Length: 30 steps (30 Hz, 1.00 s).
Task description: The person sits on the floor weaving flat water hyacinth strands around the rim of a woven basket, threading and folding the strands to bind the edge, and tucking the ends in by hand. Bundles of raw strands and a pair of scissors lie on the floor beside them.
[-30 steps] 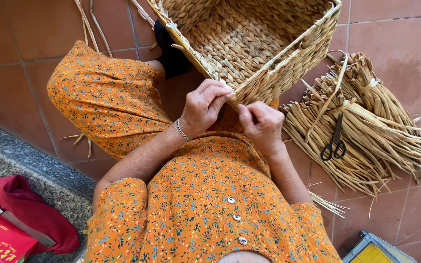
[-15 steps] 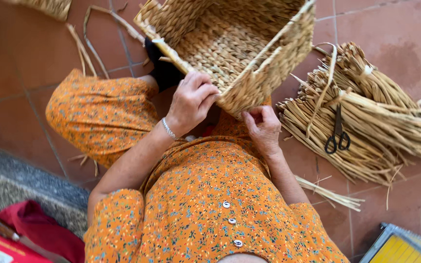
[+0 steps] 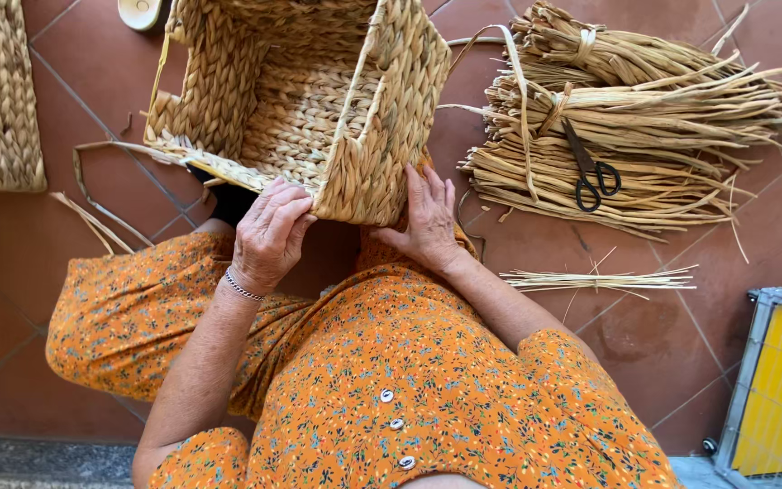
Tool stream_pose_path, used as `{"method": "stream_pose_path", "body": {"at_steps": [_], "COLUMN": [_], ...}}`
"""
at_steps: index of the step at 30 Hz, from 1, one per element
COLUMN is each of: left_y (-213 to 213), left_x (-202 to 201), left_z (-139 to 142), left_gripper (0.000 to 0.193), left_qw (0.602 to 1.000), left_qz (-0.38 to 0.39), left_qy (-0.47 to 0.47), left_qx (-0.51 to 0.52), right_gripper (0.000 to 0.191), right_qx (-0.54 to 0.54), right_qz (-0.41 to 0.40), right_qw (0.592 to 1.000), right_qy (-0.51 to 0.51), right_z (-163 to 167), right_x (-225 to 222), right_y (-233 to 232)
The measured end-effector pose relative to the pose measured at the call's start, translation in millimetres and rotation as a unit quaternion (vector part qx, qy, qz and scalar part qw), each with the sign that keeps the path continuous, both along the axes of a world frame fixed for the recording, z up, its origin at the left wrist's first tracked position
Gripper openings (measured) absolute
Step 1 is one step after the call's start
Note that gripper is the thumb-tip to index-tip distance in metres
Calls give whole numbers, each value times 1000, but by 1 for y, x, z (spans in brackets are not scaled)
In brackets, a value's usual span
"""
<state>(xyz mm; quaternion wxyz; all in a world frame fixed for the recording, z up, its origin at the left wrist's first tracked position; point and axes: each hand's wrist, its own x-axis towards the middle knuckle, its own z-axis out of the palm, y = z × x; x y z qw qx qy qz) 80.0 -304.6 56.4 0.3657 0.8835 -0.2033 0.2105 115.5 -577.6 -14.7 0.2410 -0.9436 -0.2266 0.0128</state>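
Here, gripping the woven basket (image 3: 319, 109) on the lap: left hand (image 3: 269, 234) curled over its near corner, right hand (image 3: 427, 217) flat against its side (scissors (image 3: 590, 172) on nearby straw bundles (image 3: 662, 118)).

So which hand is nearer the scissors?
Right. The right hand is flat against the basket side facing the scissors; the left hand grips the basket's near rim, farther away.

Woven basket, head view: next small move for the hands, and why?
Probably tuck the loose strand trailing off the near rim back into the weave. The woven basket lies tipped on the lap, mouth toward the person. The left hand pinches the rim corner; the right hand lies flat on the outer side wall, steadying it. The scissors lie untouched on the reed bundle.
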Motion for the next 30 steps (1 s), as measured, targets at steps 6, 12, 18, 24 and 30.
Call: {"method": "stream_pose_path", "body": {"at_steps": [6, 12, 18, 24, 30], "left_y": [-5, -32, -54, -59, -60], "left_x": [24, 58, 76, 83, 89], "left_z": [1, 22, 28, 25, 24], "left_gripper": [18, 15, 14, 11, 13], "left_qw": [999, 998, 997, 996, 995], "left_qz": [-1, 26, 52, 55, 57], "left_qy": [11, -20, 9, 39, 55], "left_qx": [-43, -53, -62, -64, -62], "right_gripper": [110, 88, 71, 72, 35], "right_qx": [81, 194, 332, 511, 217], "right_qz": [-1, 7, -32, -55, -278], "right_qw": [997, 981, 937, 784, 935], "right_qy": [9, 10, 107, 349, 50], "right_z": [-1, 2, -11, -41, -105], "right_x": [23, 64, 76, 86, 133], "right_y": [-8, -30, -31, -45, -119]}}
